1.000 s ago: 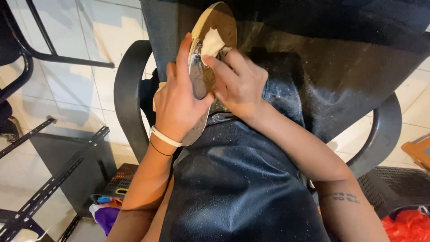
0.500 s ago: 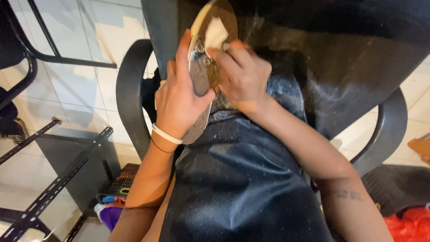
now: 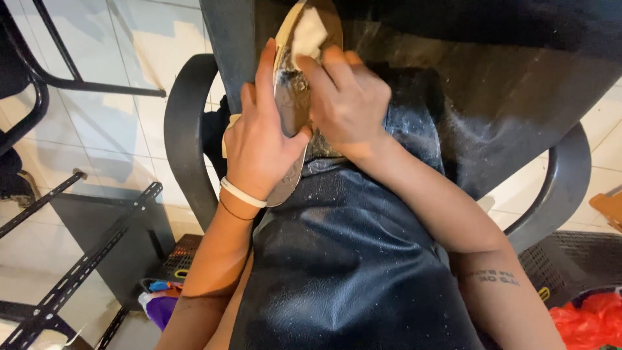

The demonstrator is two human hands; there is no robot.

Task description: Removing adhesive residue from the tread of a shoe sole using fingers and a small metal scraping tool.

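Gripping a flat shoe sole [image 3: 289, 104] edge-up over my lap, my left hand [image 3: 259, 139] is wrapped around its lower half, fingers closed on it. At about one o'clock from that hand, my right hand [image 3: 346, 104] presses a small pale pad [image 3: 310, 32] against the sole's upper part, fingers bunched tight on the pad. Under both lies my black apron [image 3: 343, 259], dusted with white specks. A black chair [image 3: 188, 129] curves at nine o'clock.
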